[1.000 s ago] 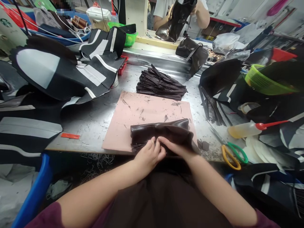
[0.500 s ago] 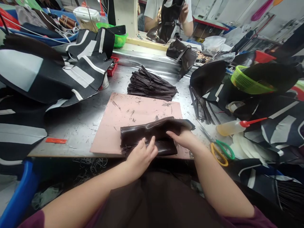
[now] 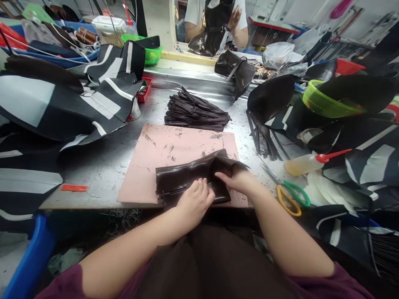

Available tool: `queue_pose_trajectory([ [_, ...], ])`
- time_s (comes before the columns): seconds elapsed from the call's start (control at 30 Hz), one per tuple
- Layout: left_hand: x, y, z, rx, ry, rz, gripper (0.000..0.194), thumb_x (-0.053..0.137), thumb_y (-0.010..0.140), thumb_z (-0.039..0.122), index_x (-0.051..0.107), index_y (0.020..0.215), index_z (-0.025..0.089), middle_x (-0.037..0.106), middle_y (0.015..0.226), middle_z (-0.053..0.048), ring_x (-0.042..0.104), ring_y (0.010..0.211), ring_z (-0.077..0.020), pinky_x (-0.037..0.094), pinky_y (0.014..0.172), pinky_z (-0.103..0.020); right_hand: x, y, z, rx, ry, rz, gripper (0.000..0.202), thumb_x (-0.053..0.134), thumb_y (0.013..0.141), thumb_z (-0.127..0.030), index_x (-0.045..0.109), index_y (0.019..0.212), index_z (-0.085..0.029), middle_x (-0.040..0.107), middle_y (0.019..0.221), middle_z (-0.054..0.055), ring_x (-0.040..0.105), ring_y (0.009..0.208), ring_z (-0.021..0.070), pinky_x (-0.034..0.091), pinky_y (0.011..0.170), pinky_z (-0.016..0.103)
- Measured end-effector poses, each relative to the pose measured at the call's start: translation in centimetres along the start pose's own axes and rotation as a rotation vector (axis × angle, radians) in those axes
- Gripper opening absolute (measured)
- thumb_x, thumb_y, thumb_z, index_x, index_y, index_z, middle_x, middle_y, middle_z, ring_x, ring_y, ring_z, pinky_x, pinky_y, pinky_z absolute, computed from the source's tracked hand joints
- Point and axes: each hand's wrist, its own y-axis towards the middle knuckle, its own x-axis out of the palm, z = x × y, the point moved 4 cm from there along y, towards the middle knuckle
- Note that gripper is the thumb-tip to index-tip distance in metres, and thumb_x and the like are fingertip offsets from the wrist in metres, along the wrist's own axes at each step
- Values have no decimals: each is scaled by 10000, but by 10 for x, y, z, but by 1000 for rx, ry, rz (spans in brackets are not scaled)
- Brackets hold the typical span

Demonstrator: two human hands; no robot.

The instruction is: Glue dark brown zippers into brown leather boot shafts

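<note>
A glossy dark brown leather boot upper (image 3: 174,174) lies folded across the pink cutting mat (image 3: 134,178), its lower edge near the table's front. My right hand (image 3: 240,179) grips its right end, thumb on top and the other fingers hidden beneath the leather. Along the lower fold, my left hand (image 3: 197,199) is closed, with fingers together and pinching the leather near its middle seam. Whether anything small sits between those fingertips is hidden. Just beyond the mat is a pile of dark leather strips (image 3: 196,110).
Scissors (image 3: 288,195) with green and yellow handles and a glue bottle (image 3: 302,165) lie to the right. Dark boot pieces with white tape (image 3: 102,104) are heaped at left. Across the table, a person (image 3: 240,25) holds a boot (image 3: 212,33). An orange strip (image 3: 74,188) lies front left.
My left hand has moved slightly right and its spread fingers have closed onto the leather. The upper's right end has shifted a little left, with my right hand still gripping it.
</note>
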Motion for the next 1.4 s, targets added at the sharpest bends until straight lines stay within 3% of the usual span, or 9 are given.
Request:
queue_pose_trajectory([
  [0.23, -2, 7, 0, 41, 41, -5, 425, 464, 781, 322, 472, 1095, 36, 502, 1173, -262, 521, 1012, -335, 319, 854, -420, -6, 21, 4, -130, 148, 95, 573, 642, 688, -380, 504, 1204, -173, 562, 1195, 97, 513, 1104, 261, 417, 917, 367],
  [0.43, -6, 10, -4, 42, 0, -39, 492, 469, 785, 392, 448, 1123, 35, 494, 1166, -246, 505, 997, -308, 289, 871, -403, 1, 24, 12, -161, 112, 51, 474, 621, 701, -384, 563, 1139, -210, 572, 1189, 75, 486, 1134, 283, 391, 947, 386],
  [0.6, -9, 17, -6, 25, -74, -72, 572, 536, 738, 443, 429, 1172, 87, 308, 1364, -218, 491, 962, -288, 301, 817, -397, 7, 25, 16, -159, 100, 58, 413, 600, 719, -391, 589, 1104, -243, 598, 1153, 60, 492, 1127, 289, 399, 935, 385],
  [0.73, -12, 26, -9, 13, -111, -120, 606, 593, 689, 448, 446, 1161, 97, 384, 1323, -202, 475, 988, -302, 313, 816, -397, 3, 23, 21, -157, 221, 36, 519, 639, 688, -334, 533, 1171, -176, 549, 1219, 95, 475, 1149, 272, 373, 970, 394],
  [0.9, -14, 32, -8, 56, -130, -84, 638, 601, 677, 479, 452, 1137, 62, 438, 1262, -233, 413, 1119, -307, 219, 965, -438, -15, 30, 23, -259, 504, -28, 561, 661, 663, -194, 494, 1194, -127, 539, 1231, 98, 484, 1144, 203, 364, 992, 337],
  [1.03, -14, 35, -6, 71, -121, -113, 600, 587, 697, 464, 469, 1108, 44, 454, 1239, -255, 428, 1125, -313, 257, 955, -428, -20, 44, 27, -160, 460, -115, 576, 729, 583, -181, 552, 1131, -151, 584, 1174, 85, 535, 1077, 218, 402, 956, 358],
  [1.13, -15, 36, -5, 64, -116, -133, 587, 586, 703, 455, 474, 1110, 46, 454, 1242, -256, 443, 1120, -319, 258, 962, -437, -19, 50, 30, -175, 432, -138, 597, 746, 560, -189, 560, 1126, -151, 587, 1171, 86, 537, 1075, 215, 397, 961, 349],
  [1.4, -13, 34, -7, 38, -113, -104, 580, 585, 700, 468, 489, 1101, 61, 430, 1273, -245, 436, 1118, -296, 250, 977, -443, -2, 48, 36, -307, 124, -9, 494, 704, 636, -281, 592, 1103, -169, 564, 1204, 98, 494, 1128, 257, 354, 985, 373],
])
